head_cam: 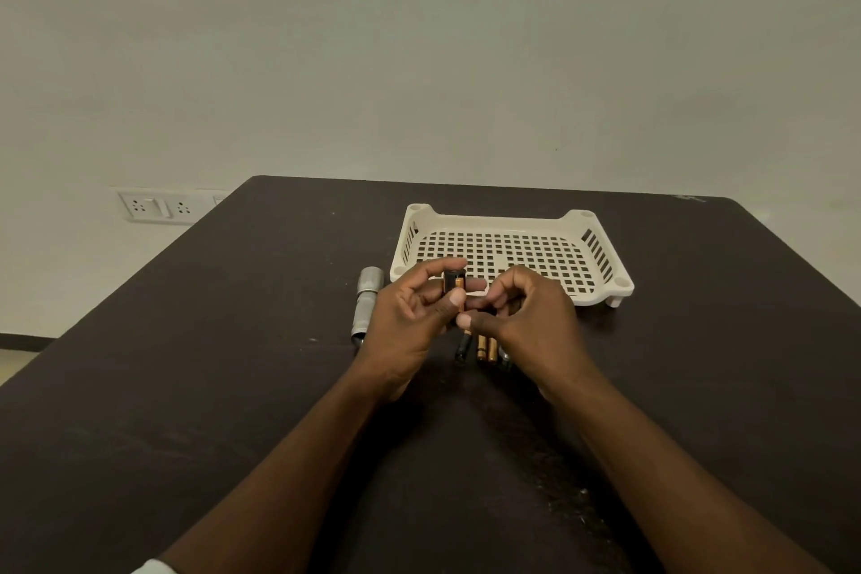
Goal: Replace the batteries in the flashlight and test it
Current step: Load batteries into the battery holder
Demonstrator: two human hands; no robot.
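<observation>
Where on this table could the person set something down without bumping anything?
Bare table lies left of the flashlight, right of the tray, and near the front edge either side of the arms. The tray's floor also looks free. It is crowded in the middle, where both hands work above the loose batteries.

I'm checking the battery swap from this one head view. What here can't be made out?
- Battery holder: left hand grips it; fingers cover its lower part, so the cell count is hidden.
- Right hand: whether its curled fingers hold anything.
- Loose batteries: partly behind the right hand; markings too small.
- Flashlight: its near end is dark, cap unclear.
</observation>
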